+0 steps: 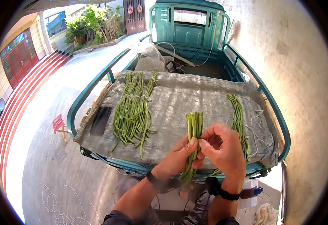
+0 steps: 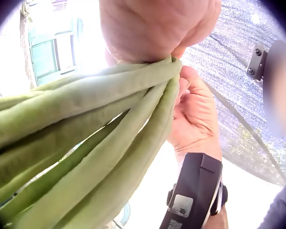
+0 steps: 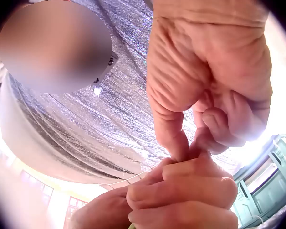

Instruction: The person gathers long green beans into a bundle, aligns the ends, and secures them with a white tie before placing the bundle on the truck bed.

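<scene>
Left hand (image 1: 175,157) clamped round the stems of an upright bunch of long beans (image 1: 194,125), just in front of the cart. Right hand (image 1: 222,148) pinches at the same spot, meeting the left thumb. Judged step: binding the bunch; next calls for a steady grip while cinching. Beyond, on the sacking-covered cart bed (image 1: 186,97): tied bundles (image 1: 132,108) left, loose beans (image 1: 239,120) right.

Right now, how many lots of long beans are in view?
3. A heap at the left of the sackcloth, possibly several tied bunches; a held bunch, gripped by the left hand with the right hand pinching at it; a loose bunch near the right edge.
</scene>
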A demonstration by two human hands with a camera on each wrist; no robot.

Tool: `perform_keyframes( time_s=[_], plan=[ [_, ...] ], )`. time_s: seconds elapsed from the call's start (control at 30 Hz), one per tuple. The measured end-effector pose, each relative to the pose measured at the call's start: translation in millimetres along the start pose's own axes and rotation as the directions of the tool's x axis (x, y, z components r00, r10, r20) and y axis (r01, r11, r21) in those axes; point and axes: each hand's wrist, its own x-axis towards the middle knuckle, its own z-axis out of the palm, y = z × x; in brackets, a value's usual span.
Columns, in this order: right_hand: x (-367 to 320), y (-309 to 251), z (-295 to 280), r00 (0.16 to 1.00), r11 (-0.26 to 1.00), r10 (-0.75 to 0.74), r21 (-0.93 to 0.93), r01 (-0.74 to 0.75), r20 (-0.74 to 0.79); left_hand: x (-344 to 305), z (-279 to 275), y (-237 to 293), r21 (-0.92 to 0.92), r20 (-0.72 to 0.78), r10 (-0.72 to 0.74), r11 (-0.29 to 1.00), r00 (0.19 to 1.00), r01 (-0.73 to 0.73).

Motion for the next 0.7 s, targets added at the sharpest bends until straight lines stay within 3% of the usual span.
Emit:
perform_keyframes(
  time_s=[0.1,0.33,0.7],
  plan=[
    [1.0,-3.1,1.2,0.998,0.998,0.053,-0.039,-0.054,-0.014,1.9,-1.6,-3.7,0.007,-0.001,0.026,1.000,1.000,-0.026],
    [1.3,1.1,3.7,0.999,0.997,0.032,-0.065,-0.034,-0.028,-0.3,2.2,-2.5,0.081,-0.072,0.041,0.996,0.997,-0.035],
    [-0.7,-0.2,1.8,1.000,0.989,-0.019,-0.145,0.017,-0.013,1.1,-0.6,-2.7,0.088,-0.056,0.030,0.996,0.998,-0.025]
  ],
)
